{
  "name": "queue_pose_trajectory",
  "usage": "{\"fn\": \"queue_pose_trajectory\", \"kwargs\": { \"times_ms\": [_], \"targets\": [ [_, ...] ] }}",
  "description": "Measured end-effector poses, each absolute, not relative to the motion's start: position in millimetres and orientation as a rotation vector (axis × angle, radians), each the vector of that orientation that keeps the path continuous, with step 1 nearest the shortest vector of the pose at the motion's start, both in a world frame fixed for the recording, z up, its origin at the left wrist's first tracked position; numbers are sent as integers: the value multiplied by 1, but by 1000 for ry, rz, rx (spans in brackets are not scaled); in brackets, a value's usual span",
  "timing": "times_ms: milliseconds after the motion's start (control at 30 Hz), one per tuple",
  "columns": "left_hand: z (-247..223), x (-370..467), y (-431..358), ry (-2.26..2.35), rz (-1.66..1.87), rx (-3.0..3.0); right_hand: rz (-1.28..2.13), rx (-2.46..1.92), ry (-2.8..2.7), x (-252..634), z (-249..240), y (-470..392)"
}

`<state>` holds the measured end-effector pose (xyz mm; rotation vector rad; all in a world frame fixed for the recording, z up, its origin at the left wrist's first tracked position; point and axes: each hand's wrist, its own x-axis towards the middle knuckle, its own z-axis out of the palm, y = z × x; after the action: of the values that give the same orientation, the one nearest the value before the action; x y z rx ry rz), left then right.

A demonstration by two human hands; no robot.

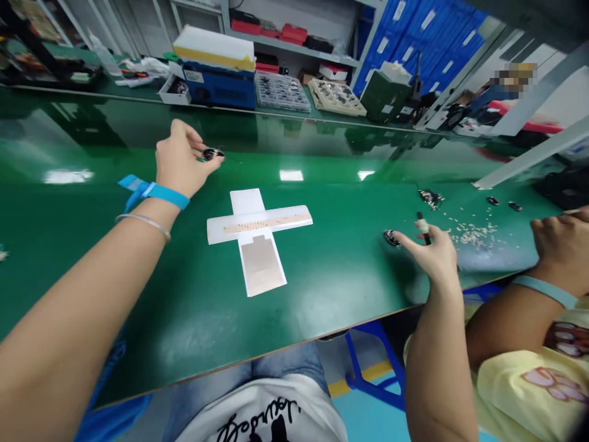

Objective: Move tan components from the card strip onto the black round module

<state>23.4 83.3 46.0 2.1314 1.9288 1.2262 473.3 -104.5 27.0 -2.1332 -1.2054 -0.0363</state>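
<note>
Where shelves stand, glossy green bench.

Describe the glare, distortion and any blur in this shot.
Head view: ceiling lights leave bright white patches on the glossy green table top; wide-angle bending curves the table's far edge and stretches the forearms; a pixelated block masks a spot at upper right; the small black round part in the left hand stays fairly sharp.

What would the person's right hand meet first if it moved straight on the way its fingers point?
Probably the small black round part on the green table: the right hand points left, fingertips nearly touching it. Depth is unclear.
</note>
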Motion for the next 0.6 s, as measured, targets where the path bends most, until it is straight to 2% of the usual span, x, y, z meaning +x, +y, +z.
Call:
{"fn": "queue_pose_trajectory", "kwargs": {
  "times_ms": [100, 233, 333, 433, 467, 600],
  "targets": [
    [17, 8, 124, 1997, 1172, 2088, 146, -2221, -1334, 490, 18, -95],
    [15, 6, 102, 1948, 1120, 2206, 155, -2226, -1399, 469, 20, -96],
    [26, 19, 44, 1717, 996, 2460, 226, -1972, -1533, 403, 30, -116],
    [24, 33, -23, 1369, 731, 2680, 638, -1588, -1861, 309, 33, -147],
    [21, 36, -41, 1241, 629, 2731, 665, -1555, -1925, 278, 31, -157],
    [6, 42, -79, 1115, 468, 2784, 427, -1829, -2065, 206, 18, -183]
  ]
}}
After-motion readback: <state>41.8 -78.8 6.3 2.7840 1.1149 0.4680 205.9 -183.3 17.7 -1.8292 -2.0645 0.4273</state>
